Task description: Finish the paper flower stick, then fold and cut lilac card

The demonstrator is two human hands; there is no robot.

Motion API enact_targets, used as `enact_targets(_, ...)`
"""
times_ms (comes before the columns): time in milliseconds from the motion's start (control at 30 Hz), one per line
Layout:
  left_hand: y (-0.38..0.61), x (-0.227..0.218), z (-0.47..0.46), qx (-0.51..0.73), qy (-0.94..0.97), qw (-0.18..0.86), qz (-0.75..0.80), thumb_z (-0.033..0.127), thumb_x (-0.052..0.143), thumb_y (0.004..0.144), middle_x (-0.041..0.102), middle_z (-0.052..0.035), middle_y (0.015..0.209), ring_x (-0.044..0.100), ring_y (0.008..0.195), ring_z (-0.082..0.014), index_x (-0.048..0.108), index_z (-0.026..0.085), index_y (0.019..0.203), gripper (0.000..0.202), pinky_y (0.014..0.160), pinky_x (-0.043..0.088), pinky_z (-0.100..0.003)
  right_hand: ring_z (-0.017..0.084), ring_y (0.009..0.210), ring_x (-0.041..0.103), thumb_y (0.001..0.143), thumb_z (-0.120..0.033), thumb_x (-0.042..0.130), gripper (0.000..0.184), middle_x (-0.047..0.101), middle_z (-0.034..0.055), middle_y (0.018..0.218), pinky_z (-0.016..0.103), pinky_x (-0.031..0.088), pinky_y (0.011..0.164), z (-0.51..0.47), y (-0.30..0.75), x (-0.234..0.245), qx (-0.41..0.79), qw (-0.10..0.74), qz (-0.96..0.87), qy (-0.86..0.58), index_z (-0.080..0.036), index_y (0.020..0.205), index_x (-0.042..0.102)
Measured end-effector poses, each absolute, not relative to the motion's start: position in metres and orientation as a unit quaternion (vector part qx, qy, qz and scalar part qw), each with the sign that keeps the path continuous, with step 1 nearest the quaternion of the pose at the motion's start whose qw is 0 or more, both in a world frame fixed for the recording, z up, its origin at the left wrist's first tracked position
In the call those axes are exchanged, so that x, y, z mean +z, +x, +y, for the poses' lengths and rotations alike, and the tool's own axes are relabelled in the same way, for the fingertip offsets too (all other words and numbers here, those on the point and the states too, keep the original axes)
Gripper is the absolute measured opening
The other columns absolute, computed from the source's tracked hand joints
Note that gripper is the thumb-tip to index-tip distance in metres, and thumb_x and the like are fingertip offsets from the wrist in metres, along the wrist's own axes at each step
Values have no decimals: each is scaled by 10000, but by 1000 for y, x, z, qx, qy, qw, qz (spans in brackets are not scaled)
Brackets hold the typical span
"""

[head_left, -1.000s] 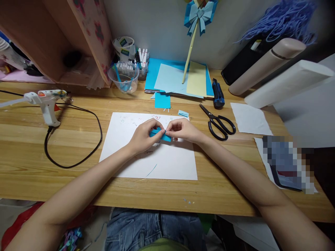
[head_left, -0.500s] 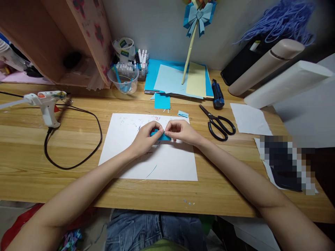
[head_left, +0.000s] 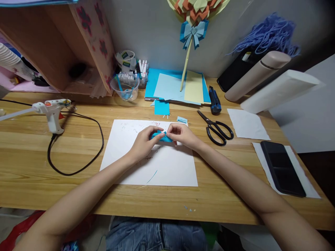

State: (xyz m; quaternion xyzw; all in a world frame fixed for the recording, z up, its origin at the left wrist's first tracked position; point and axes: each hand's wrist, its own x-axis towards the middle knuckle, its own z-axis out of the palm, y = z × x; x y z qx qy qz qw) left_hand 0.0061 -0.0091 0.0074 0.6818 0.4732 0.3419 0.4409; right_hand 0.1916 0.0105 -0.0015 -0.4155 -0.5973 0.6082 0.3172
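Wood table (head_left: 222, 202) spans the scene. Pinkish box (head_left: 96, 59) w/ painted flowers stands far left. White sheet (head_left: 167, 170) w/ pen marks lies flat at the middle, near side. Paper stack (head_left: 170, 87), mostly blue w/ a pale yellow pc, is at the far side; paper bouquet (head_left: 193, 33) w/ blue bow stands upright above it, stick end on the stack.

White roll (head_left: 280, 90) & pale bottle (head_left: 258, 76) are far right, leaning. Glue gun (head_left: 53, 116) is at left, cord looped on the near side. Phone (head_left: 282, 169) lies on a white pc at right.

Left hand (head_left: 145, 143) is over the sheet, thumb & index pinching the blue paper (head_left: 166, 138). Right hand (head_left: 183, 134) is just beside it, thumb & index closed on the same paper's far edge. Blue paper is b/w the hands, over the sheet's far half; can't tell if it touches the sheet.

Scissors (head_left: 209, 122) lie right of the hands, blades pointing far left. Clear tub (head_left: 125, 92) w/ blue strips is far left of center. Blue cutter (head_left: 215, 101) is right of the stack. Blue square (head_left: 161, 107) lies b/w stack & sheet; pale blue scrap (head_left: 182, 120) is at the sheet's far right corner. Tiny bits (head_left: 191, 210) are near the front edge.
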Motion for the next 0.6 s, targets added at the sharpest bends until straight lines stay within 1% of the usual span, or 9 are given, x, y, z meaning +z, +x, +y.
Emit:
enact_targets(133,2,6,-8,359,641,449,508,443,525,805,650,-34,809,568,720,-153,620,172,816,288,663,449,-280,68,410,493,690,-362,678,256,500,-51,551,197,398,399,13,193,-1,610,328,-581,-426,-166,669,515)
enact_targets(267,2,6,-9,371,614,465,518,451,548,785,652,-35,765,577,694,-150,619,162,765,298,616,454,-265,93,516,543,679,-378,691,267,545,-23,651,220,457,472,12,191,-2,616,326,-579,-423,-164,741,545)
enact_targets(367,5,6,-10,378,609,477,509,455,557,776,660,-41,761,589,700,-157,628,160,767,303,630,462,-272,118,624,564,678,-394,691,285,579,4,728,242,478,541,9,187,-3,606,349,-577,-422,-164,795,570)
enact_targets(467,7,6,-11,380,614,483,496,450,572,766,665,-44,773,595,723,-162,641,160,771,298,673,465,-282,124,690,561,698,-385,676,252,595,18,769,253,467,625,6,182,-4,572,377,-593,-423,-163,780,588)
enact_targets(533,6,7,-11,370,619,490,490,446,565,771,663,-39,764,592,722,-158,651,163,759,296,674,462,-277,124,672,551,696,-391,675,248,585,12,745,254,456,613,5,181,-3,565,380,-595,-427,-167,754,586)
enact_targets(600,3,10,-8,349,615,505,495,451,543,784,648,-28,711,577,674,-148,655,168,731,309,609,453,-261,120,632,538,681,-400,684,259,571,3,713,251,442,575,5,181,-2,573,371,-590,-432,-169,739,582)
